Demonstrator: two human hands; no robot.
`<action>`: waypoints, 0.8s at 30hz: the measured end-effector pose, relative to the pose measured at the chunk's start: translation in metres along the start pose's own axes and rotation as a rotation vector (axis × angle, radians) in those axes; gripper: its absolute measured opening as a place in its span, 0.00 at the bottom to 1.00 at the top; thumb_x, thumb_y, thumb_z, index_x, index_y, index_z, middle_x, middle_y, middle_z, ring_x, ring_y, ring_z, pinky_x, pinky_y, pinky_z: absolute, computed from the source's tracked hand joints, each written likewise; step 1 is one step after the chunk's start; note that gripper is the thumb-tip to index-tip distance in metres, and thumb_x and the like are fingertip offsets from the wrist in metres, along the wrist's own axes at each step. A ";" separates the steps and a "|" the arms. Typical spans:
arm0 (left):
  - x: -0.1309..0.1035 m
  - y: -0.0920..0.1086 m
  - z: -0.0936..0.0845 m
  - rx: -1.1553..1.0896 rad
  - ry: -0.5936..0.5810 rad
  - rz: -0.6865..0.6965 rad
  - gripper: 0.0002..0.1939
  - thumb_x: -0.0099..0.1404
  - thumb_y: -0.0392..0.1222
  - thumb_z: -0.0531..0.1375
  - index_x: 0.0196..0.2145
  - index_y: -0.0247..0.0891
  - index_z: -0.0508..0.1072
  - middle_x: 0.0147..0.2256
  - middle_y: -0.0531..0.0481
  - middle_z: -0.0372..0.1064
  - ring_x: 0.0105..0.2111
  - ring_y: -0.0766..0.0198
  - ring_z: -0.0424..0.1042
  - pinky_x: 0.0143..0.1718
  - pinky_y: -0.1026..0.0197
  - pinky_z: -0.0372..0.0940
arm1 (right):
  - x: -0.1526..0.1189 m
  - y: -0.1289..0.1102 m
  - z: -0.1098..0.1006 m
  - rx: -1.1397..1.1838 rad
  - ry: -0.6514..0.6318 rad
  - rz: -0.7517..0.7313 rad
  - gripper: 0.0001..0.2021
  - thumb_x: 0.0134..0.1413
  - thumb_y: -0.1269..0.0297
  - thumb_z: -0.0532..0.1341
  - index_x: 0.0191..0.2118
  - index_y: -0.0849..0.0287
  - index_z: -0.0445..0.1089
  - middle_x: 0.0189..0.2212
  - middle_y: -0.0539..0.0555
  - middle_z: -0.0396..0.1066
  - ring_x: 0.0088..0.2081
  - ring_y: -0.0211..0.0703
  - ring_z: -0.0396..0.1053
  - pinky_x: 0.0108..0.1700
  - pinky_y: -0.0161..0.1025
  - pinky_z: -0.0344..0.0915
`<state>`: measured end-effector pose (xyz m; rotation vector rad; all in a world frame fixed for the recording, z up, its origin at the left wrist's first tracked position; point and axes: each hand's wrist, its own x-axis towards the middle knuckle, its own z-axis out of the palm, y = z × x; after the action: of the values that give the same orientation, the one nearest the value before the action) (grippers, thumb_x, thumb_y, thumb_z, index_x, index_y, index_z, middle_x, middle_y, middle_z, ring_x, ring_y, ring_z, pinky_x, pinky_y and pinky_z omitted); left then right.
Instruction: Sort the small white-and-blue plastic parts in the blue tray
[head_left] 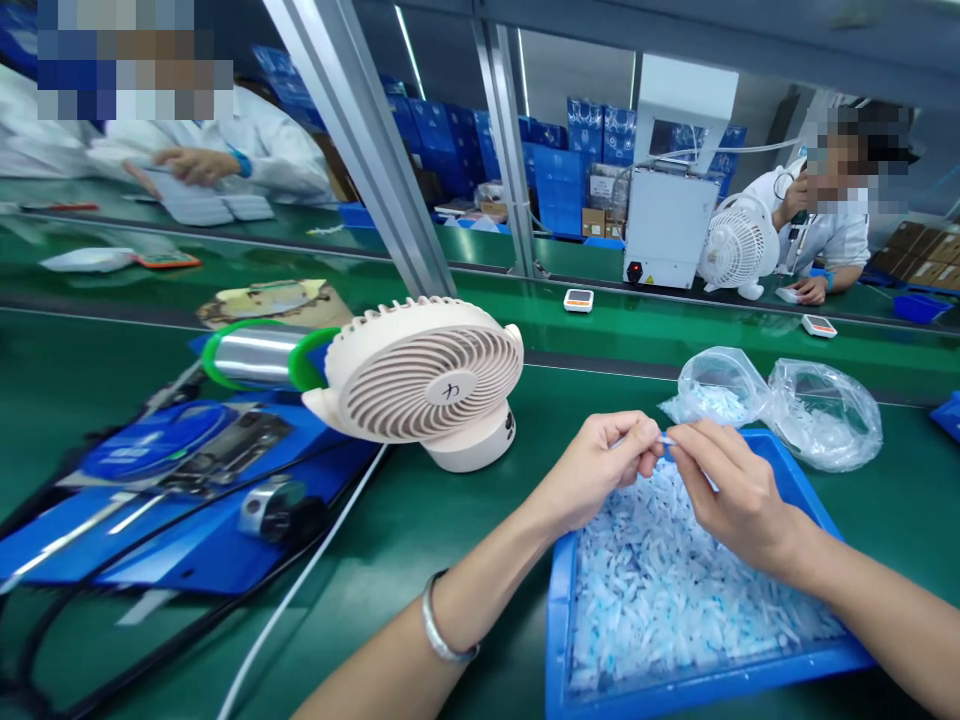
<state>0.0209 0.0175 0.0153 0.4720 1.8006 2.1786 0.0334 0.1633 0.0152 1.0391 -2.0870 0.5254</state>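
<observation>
Both hands meet over the far part of a blue tray (559, 620) filled with many small white and light-blue strips (667, 590). My left hand (607, 465), with a silver bangle on its wrist, pinches one end of a small pale piece (666, 440). The fingertips of my right hand (739, 490) close on its other end. Most of this piece is hidden by the fingers, so its exact kind does not show. Just behind the tray lie two clear plastic bags, the left bag (716, 390) holding similar pale pieces and the right bag (825, 415) spread open.
A cream desk fan (431, 385) stands left of my hands, its white cable crossing the green table (420, 560). Further left is a blue device (150, 540) with a metal roller (259, 357) and black cables. Metal posts (367, 140) rise behind; co-workers sit across the bench.
</observation>
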 end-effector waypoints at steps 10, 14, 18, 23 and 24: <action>-0.001 -0.001 0.001 0.091 0.000 0.033 0.14 0.57 0.44 0.53 0.19 0.34 0.60 0.17 0.57 0.55 0.15 0.76 0.48 0.17 0.67 0.42 | -0.002 0.003 0.001 0.020 -0.065 0.038 0.09 0.52 0.80 0.49 0.26 0.63 0.61 0.20 0.53 0.59 0.23 0.38 0.54 0.27 0.36 0.55; -0.003 0.000 0.001 0.080 -0.024 0.022 0.16 0.58 0.45 0.52 0.17 0.34 0.59 0.16 0.57 0.54 0.15 0.76 0.46 0.17 0.67 0.41 | -0.003 0.001 0.002 -0.025 -0.074 -0.012 0.11 0.52 0.81 0.48 0.25 0.64 0.62 0.19 0.53 0.56 0.23 0.38 0.52 0.25 0.36 0.54; -0.005 0.001 0.001 0.005 -0.053 -0.012 0.16 0.59 0.45 0.52 0.18 0.34 0.58 0.15 0.57 0.54 0.15 0.76 0.45 0.16 0.67 0.40 | -0.003 -0.001 0.004 -0.064 -0.060 -0.048 0.11 0.51 0.82 0.48 0.25 0.65 0.62 0.18 0.53 0.57 0.23 0.38 0.52 0.25 0.36 0.53; -0.006 0.000 0.002 -0.032 -0.045 -0.019 0.16 0.58 0.45 0.51 0.17 0.35 0.58 0.14 0.58 0.54 0.14 0.76 0.45 0.16 0.67 0.41 | -0.004 -0.006 0.005 -0.177 -0.032 -0.089 0.10 0.51 0.82 0.49 0.27 0.66 0.63 0.18 0.53 0.59 0.23 0.39 0.53 0.25 0.37 0.52; -0.006 -0.001 0.003 -0.024 -0.039 -0.012 0.16 0.58 0.46 0.52 0.17 0.35 0.58 0.14 0.58 0.54 0.14 0.76 0.45 0.16 0.68 0.41 | -0.004 -0.007 0.005 -0.194 -0.029 -0.094 0.10 0.51 0.82 0.49 0.27 0.66 0.63 0.18 0.53 0.59 0.23 0.39 0.54 0.25 0.37 0.52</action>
<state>0.0272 0.0177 0.0147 0.4931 1.7513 2.1651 0.0380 0.1578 0.0093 1.0299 -2.0565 0.2563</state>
